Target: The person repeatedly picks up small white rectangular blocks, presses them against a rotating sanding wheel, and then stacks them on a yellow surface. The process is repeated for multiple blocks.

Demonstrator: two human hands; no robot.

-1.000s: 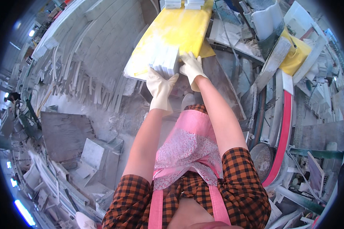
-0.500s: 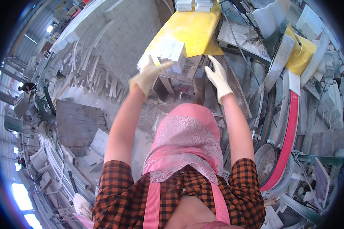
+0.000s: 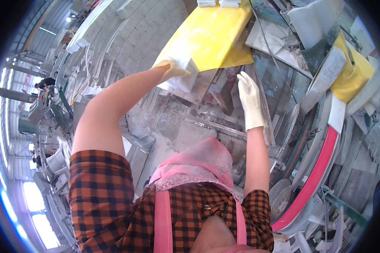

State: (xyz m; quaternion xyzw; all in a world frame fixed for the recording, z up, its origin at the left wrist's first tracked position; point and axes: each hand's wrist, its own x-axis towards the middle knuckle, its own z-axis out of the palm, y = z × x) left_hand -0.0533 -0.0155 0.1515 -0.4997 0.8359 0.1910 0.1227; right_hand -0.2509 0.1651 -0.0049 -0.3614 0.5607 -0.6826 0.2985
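Note:
At the near end of a yellow-covered bench (image 3: pixel 207 36), a small stack of white stone tiles (image 3: pixel 191 69) stands on the edge. My left hand (image 3: pixel 172 69), in a cream rubber glove, is wrapped round the stack's left side, with the thumb along its near face; part of the fingers is hidden. To the right of the bench end, my right hand (image 3: pixel 250 103) is in a matching glove. Its fingers stretch upward, loosely apart and slightly curled, and nothing is in them.
Tall piles of white stone strips (image 3: pixel 139 33) rise at the left. On the bench's far end sit more white tiles (image 3: pixel 229 3). A machine with a curved red band (image 3: pixel 310 185) and a yellow cloth (image 3: pixel 352 71) is at the right. A thin bar (image 3: pixel 211 123) crosses before the bench.
My left elbow has swung outward and the left hand has closed in on the tile stack. My right hand has drawn back a little, its fingers nearer together. The whole view has shifted.

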